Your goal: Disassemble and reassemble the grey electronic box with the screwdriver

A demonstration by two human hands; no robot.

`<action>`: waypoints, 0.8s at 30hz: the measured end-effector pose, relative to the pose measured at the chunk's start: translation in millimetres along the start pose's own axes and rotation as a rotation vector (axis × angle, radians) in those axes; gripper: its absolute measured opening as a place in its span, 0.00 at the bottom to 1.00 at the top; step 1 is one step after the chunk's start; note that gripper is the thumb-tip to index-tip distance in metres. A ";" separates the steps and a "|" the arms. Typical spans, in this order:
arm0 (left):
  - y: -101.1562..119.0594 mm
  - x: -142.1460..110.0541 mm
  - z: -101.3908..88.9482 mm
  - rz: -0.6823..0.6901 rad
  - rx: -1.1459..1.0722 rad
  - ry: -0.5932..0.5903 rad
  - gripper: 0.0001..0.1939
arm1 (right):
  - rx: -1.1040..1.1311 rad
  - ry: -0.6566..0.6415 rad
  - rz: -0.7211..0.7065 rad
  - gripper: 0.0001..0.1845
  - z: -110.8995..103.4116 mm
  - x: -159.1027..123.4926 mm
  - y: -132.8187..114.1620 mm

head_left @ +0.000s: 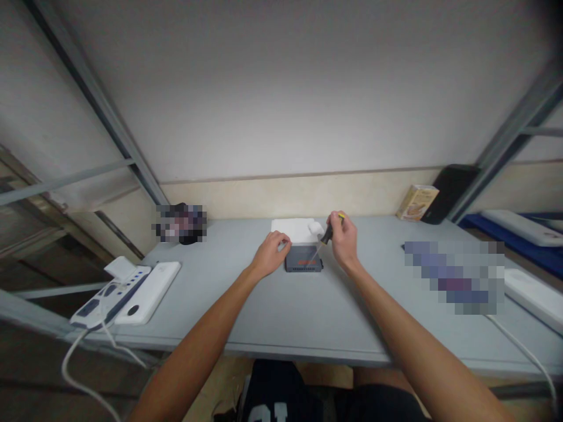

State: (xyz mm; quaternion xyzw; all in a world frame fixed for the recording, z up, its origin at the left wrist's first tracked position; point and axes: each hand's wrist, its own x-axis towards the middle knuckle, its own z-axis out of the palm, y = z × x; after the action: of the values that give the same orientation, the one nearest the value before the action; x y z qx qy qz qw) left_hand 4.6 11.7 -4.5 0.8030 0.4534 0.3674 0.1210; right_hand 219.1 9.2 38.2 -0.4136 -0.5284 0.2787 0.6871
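Observation:
A small dark grey box-shaped device (297,256) with reddish marks on top and a row of slots along its near side lies flat on the table. At its far left corner, my left hand (271,253) is closed with curled fingers against it. My right hand (343,237) grips a screwdriver (326,235) by its black and yellow handle. The screwdriver slants down to the left, and its thin shaft reaches over the device's top. Whether the tip touches a screw is too small to tell. Behind the device lie a white sheet (292,227) and a small white crumpled item (315,227).
On the grey table (281,322), a power strip (109,296) and a white flat device (152,293) sit at left. A yellow box (417,203) and a black panel (453,190) stand at back right. A white cable (519,337) runs along the right; blurred items lie on both sides.

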 end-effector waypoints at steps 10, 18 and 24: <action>0.7 -0.9 -1.0 -0.012 0.020 -0.077 0.09 | -0.356 -0.196 -0.472 0.10 16.5 -45.1 -2.5; 4.7 -1.3 -3.3 -0.040 0.013 -0.094 0.10 | -0.399 -0.221 -0.432 0.09 17.6 -45.1 1.4; 5.9 -1.6 -4.2 -0.052 0.032 -0.103 0.10 | -0.396 -0.250 -0.386 0.08 18.6 -45.4 -0.1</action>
State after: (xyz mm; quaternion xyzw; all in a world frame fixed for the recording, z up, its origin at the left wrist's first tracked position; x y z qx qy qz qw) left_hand 4.9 6.5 0.8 0.8105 0.4733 0.3149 0.1409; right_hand 188.3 -23.0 17.6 -0.3941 -0.7216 0.0834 0.5630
